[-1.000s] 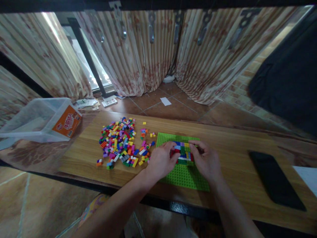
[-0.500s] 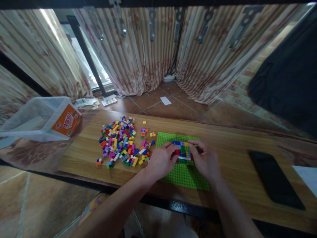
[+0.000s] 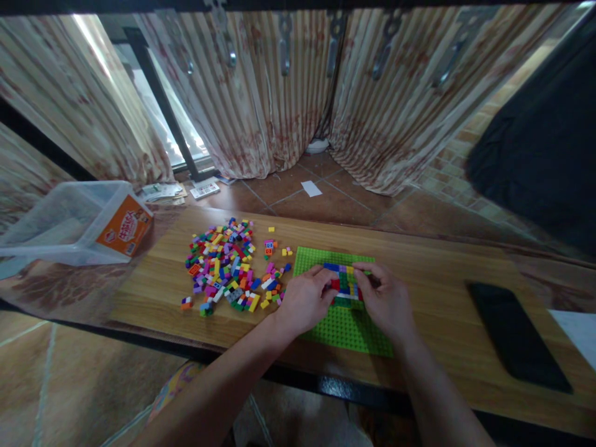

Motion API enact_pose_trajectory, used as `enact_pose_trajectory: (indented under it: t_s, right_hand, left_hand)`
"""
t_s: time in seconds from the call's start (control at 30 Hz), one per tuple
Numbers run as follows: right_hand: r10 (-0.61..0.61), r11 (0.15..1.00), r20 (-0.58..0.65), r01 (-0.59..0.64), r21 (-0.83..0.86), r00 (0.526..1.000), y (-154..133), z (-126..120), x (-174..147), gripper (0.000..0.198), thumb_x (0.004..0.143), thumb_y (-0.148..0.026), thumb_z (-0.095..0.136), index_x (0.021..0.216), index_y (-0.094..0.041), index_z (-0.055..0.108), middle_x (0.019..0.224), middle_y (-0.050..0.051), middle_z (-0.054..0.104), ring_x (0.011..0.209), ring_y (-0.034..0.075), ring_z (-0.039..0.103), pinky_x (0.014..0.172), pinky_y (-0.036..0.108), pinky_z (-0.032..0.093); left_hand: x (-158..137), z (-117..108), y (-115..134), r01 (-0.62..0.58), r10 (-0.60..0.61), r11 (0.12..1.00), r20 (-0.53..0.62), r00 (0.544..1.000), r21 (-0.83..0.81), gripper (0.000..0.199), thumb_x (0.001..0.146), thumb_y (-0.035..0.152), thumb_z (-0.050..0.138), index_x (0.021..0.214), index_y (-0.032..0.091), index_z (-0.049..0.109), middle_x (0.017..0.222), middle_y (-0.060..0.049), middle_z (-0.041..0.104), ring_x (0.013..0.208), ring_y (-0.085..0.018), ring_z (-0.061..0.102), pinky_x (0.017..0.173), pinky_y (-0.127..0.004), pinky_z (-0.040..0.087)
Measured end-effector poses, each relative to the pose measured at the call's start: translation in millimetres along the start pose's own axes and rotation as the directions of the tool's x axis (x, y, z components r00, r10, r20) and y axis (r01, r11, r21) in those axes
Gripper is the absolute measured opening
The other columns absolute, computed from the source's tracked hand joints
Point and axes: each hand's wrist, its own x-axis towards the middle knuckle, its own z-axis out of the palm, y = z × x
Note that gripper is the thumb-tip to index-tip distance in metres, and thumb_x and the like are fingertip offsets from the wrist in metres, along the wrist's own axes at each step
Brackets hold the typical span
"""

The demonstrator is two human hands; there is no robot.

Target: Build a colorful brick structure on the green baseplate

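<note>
A block of joined toy bricks (image 3: 345,282) in blue, green, yellow, red and white sits over the green baseplate (image 3: 347,332). My left hand (image 3: 305,299) grips its left side, thumb and fingers closed at the edge. From the right, my right hand (image 3: 385,299) pinches the block's other side near the upper right corner. My fingers cover both ends of the block. Whether the block is pressed onto the studs beneath it, I cannot tell.
Left of the baseplate spreads a pile of loose bricks (image 3: 226,267). A clear plastic bin (image 3: 69,217) with an orange label stands beyond the wooden table's (image 3: 437,279) left end. A black phone-like slab (image 3: 519,335) and white paper (image 3: 575,332) lie at the right.
</note>
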Motion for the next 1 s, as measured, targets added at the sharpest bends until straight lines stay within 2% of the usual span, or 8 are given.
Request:
enact_pose_trajectory:
  t_s: [0.13,0.27,0.4,0.47,0.7,0.83,1.0]
  right_hand:
    - [0.023,1.000,0.004,-0.023,0.022,1.000,-2.3,1.8,-1.5,0.029,0.087,-0.041,0.054,0.096,-0.019,0.071,0.091,0.006,0.069,0.072,0.018,0.061,0.071,0.034,0.050]
    - [0.044,0.999,-0.026,-0.045,-0.020,0.999,-5.9,8.2,-5.1,0.036,0.083,-0.042,0.058,0.109,-0.019,0.068,0.098,0.008,0.064,0.071,0.017,0.058,0.073,0.037,0.051]
    - [0.020,0.997,-0.073,-0.026,-0.076,0.997,-5.5,17.2,-8.5,0.049,0.077,-0.037,0.062,0.122,-0.019,0.061,0.121,0.014,0.056,0.095,0.024,0.058,0.091,0.047,0.048]
    - [0.038,0.996,-0.068,-0.043,-0.074,0.997,-3.1,20.6,-9.3,0.054,0.074,-0.036,0.063,0.125,-0.018,0.058,0.126,0.015,0.053,0.105,0.028,0.056,0.096,0.051,0.045]
    - [0.206,0.978,-0.010,-0.206,-0.035,0.979,3.7,23.4,-7.4,0.060,0.072,-0.044,0.065,0.125,-0.017,0.059,0.121,0.015,0.057,0.107,0.030,0.056,0.093,0.051,0.047]
    - [0.239,0.970,0.013,-0.238,-0.054,0.971,3.0,23.3,-4.9,0.063,0.071,-0.046,0.064,0.125,-0.015,0.060,0.118,0.015,0.059,0.106,0.030,0.057,0.092,0.049,0.047]
    - [0.250,0.967,0.057,-0.246,-0.061,0.967,5.3,22.4,-3.3,0.066,0.070,-0.051,0.063,0.125,-0.014,0.061,0.116,0.015,0.062,0.102,0.029,0.059,0.092,0.047,0.046]
  left_hand:
    - [-0.2,3.0,-0.8,0.023,-0.023,1.000,-0.029,0.999,0.006,0.018,0.086,0.021,0.059,0.104,0.021,0.062,0.097,-0.002,0.068,0.085,-0.018,0.064,0.077,-0.029,0.051]
    - [-1.1,6.6,-2.3,0.028,-0.028,1.000,-0.053,0.998,-0.005,0.025,0.085,0.021,0.059,0.110,0.021,0.059,0.101,-0.003,0.069,0.091,-0.019,0.065,0.082,-0.031,0.051]
    - [-1.4,8.9,-2.9,0.032,-0.034,0.999,-0.066,0.997,-0.026,0.026,0.086,0.020,0.058,0.112,0.021,0.058,0.099,-0.003,0.069,0.091,-0.019,0.065,0.082,-0.031,0.051]
    - [-1.1,9.0,-2.5,0.043,-0.045,0.999,-0.064,0.997,-0.028,0.025,0.085,0.020,0.058,0.110,0.021,0.058,0.097,-0.003,0.069,0.090,-0.019,0.065,0.081,-0.031,0.051]
    - [-1.4,5.8,0.1,0.041,-0.042,0.999,-0.059,0.997,-0.020,0.013,0.086,0.023,0.059,0.099,0.021,0.062,0.095,-0.003,0.068,0.083,-0.018,0.064,0.072,-0.029,0.048]
    - [-1.7,5.6,0.8,0.009,-0.011,0.999,-0.061,0.998,-0.039,0.011,0.088,0.022,0.057,0.092,0.021,0.068,0.094,-0.003,0.068,0.082,-0.017,0.064,0.071,-0.028,0.048]
    - [-0.8,7.0,1.2,0.040,-0.047,0.994,-0.069,0.996,-0.106,0.013,0.086,0.020,0.059,0.088,0.021,0.072,0.091,-0.003,0.069,0.083,-0.016,0.064,0.076,-0.027,0.049]
